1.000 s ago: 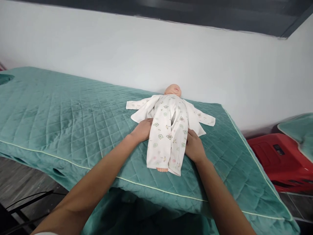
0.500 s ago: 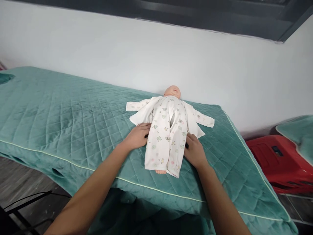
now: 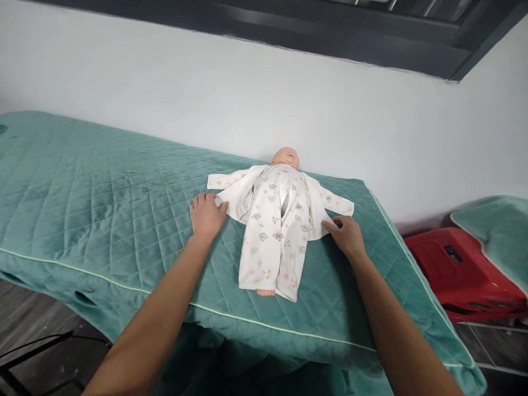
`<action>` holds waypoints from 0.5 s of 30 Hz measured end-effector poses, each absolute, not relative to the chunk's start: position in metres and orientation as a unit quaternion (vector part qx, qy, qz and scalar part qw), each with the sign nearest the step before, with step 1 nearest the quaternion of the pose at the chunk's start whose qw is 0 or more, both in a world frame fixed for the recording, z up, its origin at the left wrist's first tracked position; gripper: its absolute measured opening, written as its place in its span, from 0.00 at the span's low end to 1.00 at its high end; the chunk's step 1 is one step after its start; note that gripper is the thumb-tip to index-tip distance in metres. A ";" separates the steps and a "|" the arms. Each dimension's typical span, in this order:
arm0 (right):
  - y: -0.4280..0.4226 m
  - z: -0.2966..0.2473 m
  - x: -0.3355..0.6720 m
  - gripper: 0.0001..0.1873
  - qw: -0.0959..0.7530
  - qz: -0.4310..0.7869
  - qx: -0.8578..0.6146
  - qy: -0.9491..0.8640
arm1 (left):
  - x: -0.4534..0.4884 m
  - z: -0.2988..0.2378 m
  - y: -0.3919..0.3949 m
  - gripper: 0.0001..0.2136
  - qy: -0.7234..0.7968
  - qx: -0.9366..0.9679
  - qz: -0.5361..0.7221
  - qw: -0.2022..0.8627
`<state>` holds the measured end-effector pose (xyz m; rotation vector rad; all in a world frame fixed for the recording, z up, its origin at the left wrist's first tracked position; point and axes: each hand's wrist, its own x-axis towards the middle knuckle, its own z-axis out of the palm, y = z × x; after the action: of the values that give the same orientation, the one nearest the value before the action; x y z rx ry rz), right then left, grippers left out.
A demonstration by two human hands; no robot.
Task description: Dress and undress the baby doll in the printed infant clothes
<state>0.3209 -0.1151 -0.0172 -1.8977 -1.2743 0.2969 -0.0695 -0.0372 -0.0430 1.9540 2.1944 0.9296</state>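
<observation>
A baby doll [image 3: 285,158] lies on its back on the bed, its head toward the wall and its toes showing below the trouser hems. White printed baby trousers [image 3: 264,236] cover its front and legs. Around them a baby shirt [image 3: 317,220] spreads open, both sleeves stretched outward. At the shirt's left flap is my left hand [image 3: 206,217], thumb and fingers closing on the corner. My right hand [image 3: 347,235] pinches the lower corner of the right flap between thumb and fingers.
The green quilted bed cover [image 3: 124,220] extends far to the left. Behind it stands a white wall [image 3: 185,88] under a dark window frame [image 3: 371,44]. A red plastic stool or chair [image 3: 462,269] is beyond the bed's right edge, a green cloth [image 3: 499,231] over it.
Both hands have moved outward from beside the trouser legs to the shirt flaps and taken hold of their corners. The view has shifted slightly.
</observation>
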 end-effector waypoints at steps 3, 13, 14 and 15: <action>-0.113 -0.005 0.312 0.15 0.430 0.179 -0.743 -0.481 | -0.071 -0.045 -0.037 0.20 0.720 0.615 0.319 0.033; -0.140 0.052 0.240 0.09 0.430 0.280 -0.531 -0.674 | -0.075 -0.043 -0.038 0.10 0.698 0.616 0.353 0.091; -0.142 0.051 0.239 0.08 0.439 0.286 -0.524 -0.671 | -0.075 -0.042 -0.039 0.10 0.689 0.611 0.372 0.115; -0.142 0.048 0.239 0.07 0.476 0.301 -0.516 -0.645 | -0.076 -0.041 -0.040 0.10 0.678 0.604 0.395 0.142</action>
<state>0.2393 -0.1424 0.0483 -1.2605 -1.5774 0.7357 -0.0756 -0.0403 -0.0413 1.7429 1.9566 1.1398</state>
